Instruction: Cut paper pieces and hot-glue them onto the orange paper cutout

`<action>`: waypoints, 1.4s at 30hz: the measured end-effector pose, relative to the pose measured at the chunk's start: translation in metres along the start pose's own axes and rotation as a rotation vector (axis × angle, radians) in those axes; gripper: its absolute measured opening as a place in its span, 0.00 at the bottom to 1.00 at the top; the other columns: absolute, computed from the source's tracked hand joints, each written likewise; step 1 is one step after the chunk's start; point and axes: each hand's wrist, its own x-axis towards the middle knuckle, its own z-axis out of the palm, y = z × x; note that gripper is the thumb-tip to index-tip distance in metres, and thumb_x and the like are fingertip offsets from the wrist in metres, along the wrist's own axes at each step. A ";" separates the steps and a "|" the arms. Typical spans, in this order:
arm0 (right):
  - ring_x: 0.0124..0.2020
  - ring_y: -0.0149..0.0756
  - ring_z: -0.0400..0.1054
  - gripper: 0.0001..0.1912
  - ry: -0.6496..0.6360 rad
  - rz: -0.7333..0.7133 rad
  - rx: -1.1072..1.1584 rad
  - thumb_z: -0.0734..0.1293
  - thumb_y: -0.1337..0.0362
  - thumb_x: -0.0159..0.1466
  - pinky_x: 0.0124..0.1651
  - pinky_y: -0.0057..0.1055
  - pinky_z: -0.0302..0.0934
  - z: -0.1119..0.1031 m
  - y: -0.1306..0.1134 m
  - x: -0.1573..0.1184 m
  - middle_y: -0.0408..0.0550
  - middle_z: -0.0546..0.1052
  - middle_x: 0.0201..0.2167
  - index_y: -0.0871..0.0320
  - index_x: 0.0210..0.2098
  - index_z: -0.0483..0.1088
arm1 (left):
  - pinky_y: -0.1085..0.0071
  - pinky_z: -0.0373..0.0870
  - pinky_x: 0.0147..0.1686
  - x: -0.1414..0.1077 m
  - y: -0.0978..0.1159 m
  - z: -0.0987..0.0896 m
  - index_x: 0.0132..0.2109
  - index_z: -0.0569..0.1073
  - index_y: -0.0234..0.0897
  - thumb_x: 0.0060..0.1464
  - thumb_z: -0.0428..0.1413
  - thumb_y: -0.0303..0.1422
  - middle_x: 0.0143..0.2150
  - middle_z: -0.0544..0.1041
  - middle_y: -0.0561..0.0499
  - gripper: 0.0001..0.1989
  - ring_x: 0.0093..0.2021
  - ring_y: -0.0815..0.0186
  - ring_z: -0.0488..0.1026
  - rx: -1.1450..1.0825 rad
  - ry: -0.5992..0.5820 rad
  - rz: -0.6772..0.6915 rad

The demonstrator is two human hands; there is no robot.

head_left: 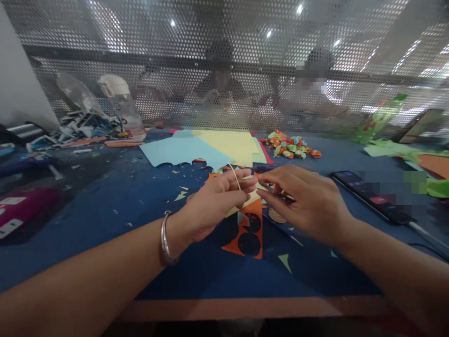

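My left hand [220, 192], with a silver bangle on the wrist, is closed with thumb and fingers together. A thin pale-yellow paper strip [235, 175] sticks up from between its fingers. Close by on the right, my right hand [305, 196] is in a pinch, its fingertips almost meeting those of the left. A slim dark item shows between these fingers, too blurred to name. Below the hands lies an orange paper sheet [260, 243] with round holes cut out. A pale-yellow paper piece is partly hidden behind the fingers.
Blue paper [182, 150] and yellow paper [228, 142] lie ahead, beside a heap of small coloured paper pieces [293, 146]. A phone [372, 196] with a cable lies right, near a green bottle [382, 117]. A clear bottle [126, 107] stands left. A perforated panel [168, 61] rises behind.
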 end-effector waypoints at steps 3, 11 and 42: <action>0.44 0.39 0.77 0.09 0.040 -0.118 -0.008 0.66 0.66 0.70 0.46 0.34 0.70 0.003 -0.005 0.000 0.51 0.82 0.44 0.57 0.49 0.73 | 0.65 0.65 0.52 -0.003 0.000 0.003 0.52 0.74 0.39 0.43 0.55 0.20 0.47 0.79 0.48 0.26 0.51 0.61 0.74 -0.025 -0.112 0.017; 0.41 0.38 0.77 0.08 0.052 -0.252 -0.029 0.64 0.72 0.69 0.44 0.34 0.73 0.006 -0.005 0.001 0.52 0.83 0.43 0.59 0.45 0.75 | 0.69 0.65 0.46 -0.007 -0.001 0.008 0.39 0.76 0.39 0.38 0.53 0.18 0.39 0.77 0.53 0.20 0.42 0.67 0.72 -0.061 -0.238 0.027; 0.42 0.38 0.75 0.07 0.008 -0.106 0.437 0.66 0.74 0.68 0.48 0.35 0.70 0.012 -0.006 0.001 0.54 0.82 0.38 0.64 0.41 0.77 | 0.73 0.77 0.41 0.004 0.001 0.001 0.39 0.75 0.30 0.55 0.64 0.22 0.31 0.81 0.51 0.05 0.30 0.72 0.80 -0.091 0.143 -0.036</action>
